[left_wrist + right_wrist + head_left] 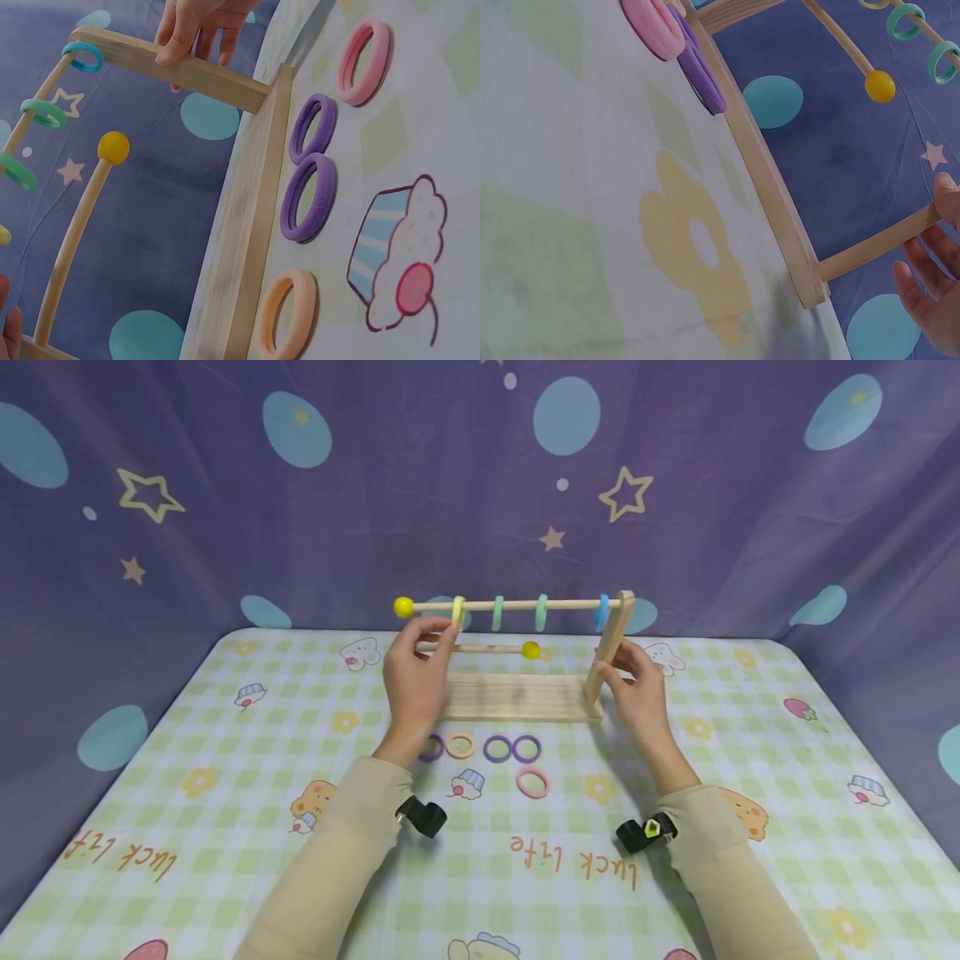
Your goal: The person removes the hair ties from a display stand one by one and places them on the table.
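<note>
A wooden rack (517, 697) with two rods stands on the table. On its upper rod (517, 605) hang a yellow hair tie (458, 610), two green hair ties (541, 612) and a blue hair tie (602, 612) close to the right post. My left hand (415, 681) pinches the yellow hair tie near the rod's yellow ball end (403, 607); it covers the left post. My right hand (639, 689) grips the right post (611, 643), thumb on the near side. The lower rod (71, 247) ends in another yellow ball (114, 148).
In front of the rack lie purple hair ties (498, 748), an orange hair tie (460, 746) and a pink hair tie (533, 782). A green-checked cloth (247, 827) covers the table. A purple patterned curtain (420, 510) hangs behind and at both sides.
</note>
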The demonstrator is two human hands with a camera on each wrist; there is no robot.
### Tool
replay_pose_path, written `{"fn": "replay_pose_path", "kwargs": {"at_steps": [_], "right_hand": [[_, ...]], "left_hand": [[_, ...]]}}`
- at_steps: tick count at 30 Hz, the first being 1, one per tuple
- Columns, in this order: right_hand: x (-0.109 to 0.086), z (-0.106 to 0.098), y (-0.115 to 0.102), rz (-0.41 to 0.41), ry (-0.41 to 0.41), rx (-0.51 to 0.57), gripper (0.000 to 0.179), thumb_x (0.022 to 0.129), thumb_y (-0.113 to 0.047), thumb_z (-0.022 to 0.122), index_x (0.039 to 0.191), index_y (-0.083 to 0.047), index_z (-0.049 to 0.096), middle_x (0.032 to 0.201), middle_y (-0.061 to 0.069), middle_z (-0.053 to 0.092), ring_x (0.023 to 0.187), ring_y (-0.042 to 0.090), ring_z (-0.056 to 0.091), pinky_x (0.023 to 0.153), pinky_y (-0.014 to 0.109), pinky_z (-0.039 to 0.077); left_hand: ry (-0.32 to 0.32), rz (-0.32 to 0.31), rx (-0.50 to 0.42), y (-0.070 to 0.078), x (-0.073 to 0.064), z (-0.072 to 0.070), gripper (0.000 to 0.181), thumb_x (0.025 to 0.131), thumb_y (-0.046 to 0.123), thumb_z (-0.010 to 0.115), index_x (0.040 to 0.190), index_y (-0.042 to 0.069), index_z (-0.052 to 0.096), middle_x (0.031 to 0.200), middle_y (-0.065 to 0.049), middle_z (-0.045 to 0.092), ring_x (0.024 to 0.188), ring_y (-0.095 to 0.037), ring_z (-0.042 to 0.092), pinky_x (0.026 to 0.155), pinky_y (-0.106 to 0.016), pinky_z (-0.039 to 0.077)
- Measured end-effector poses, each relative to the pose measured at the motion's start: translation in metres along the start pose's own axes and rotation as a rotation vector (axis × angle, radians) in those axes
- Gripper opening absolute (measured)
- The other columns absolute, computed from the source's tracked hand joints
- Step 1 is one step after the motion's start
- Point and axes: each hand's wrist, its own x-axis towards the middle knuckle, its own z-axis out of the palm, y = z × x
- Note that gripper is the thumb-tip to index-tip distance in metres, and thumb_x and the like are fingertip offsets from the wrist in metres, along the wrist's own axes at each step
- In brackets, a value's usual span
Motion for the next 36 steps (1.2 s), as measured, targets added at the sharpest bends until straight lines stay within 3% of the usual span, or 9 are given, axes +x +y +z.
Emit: {"fn": "replay_pose_path", "kwargs": {"at_steps": [5,14,23,30,33,36], "right_hand": [[0.000,0.001,0.000,-0.001,0.003,-0.005,0.049,0.092,-0.014,0.069,0.137,0.001,0.054,0.124,0.019,0.065,0.106,0.021,0.060,0.087,0.025,0.050],[-0.001,0.002,0.000,0.003,0.004,-0.010,0.049,0.093,-0.014,0.068,0.137,0.001,0.054,0.124,0.022,0.064,0.109,0.026,0.060,0.086,0.023,0.049],[-0.001,0.002,0.002,0.000,0.010,0.000,0.050,0.092,-0.015,0.069,0.137,0.001,0.054,0.124,0.022,0.064,0.108,0.024,0.060,0.086,0.023,0.049],[0.000,0.000,0.000,-0.003,0.010,0.008,0.049,0.091,-0.014,0.069,0.135,0.002,0.055,0.123,0.021,0.064,0.106,0.022,0.060,0.085,0.023,0.049],[0.000,0.000,0.000,0.003,0.007,0.013,0.050,0.091,-0.014,0.069,0.136,0.002,0.055,0.123,0.022,0.064,0.107,0.023,0.060,0.085,0.022,0.049],[0.001,0.000,-0.001,0.009,0.000,0.014,0.051,0.091,-0.014,0.069,0.137,0.002,0.054,0.124,0.022,0.063,0.108,0.024,0.059,0.084,0.021,0.048]], "left_hand": [[0.028,-0.012,-0.020,-0.002,0.000,-0.004,0.016,0.092,0.017,0.073,0.102,0.004,0.072,0.098,-0.006,0.072,0.085,-0.013,0.062,0.069,-0.024,0.045],[0.075,-0.014,-0.051,-0.002,0.001,-0.013,0.016,0.092,0.016,0.072,0.103,0.004,0.071,0.098,-0.006,0.070,0.084,-0.012,0.058,0.068,-0.023,0.044],[0.108,-0.046,-0.036,-0.007,0.003,-0.018,0.015,0.093,0.016,0.071,0.104,0.005,0.069,0.099,-0.004,0.069,0.085,-0.011,0.059,0.068,-0.023,0.043],[0.122,-0.060,-0.061,-0.008,0.005,-0.023,0.018,0.094,0.014,0.070,0.107,0.003,0.068,0.102,-0.008,0.068,0.084,-0.010,0.058,0.069,-0.023,0.042],[0.126,-0.063,-0.074,-0.004,0.005,-0.025,0.019,0.094,0.010,0.069,0.109,-0.001,0.067,0.104,-0.013,0.068,0.084,-0.011,0.057,0.069,-0.022,0.041],[0.138,-0.058,-0.083,0.009,0.002,-0.028,0.018,0.094,0.005,0.067,0.108,-0.006,0.065,0.104,-0.018,0.067,0.083,-0.012,0.057,0.067,-0.021,0.040]]}}
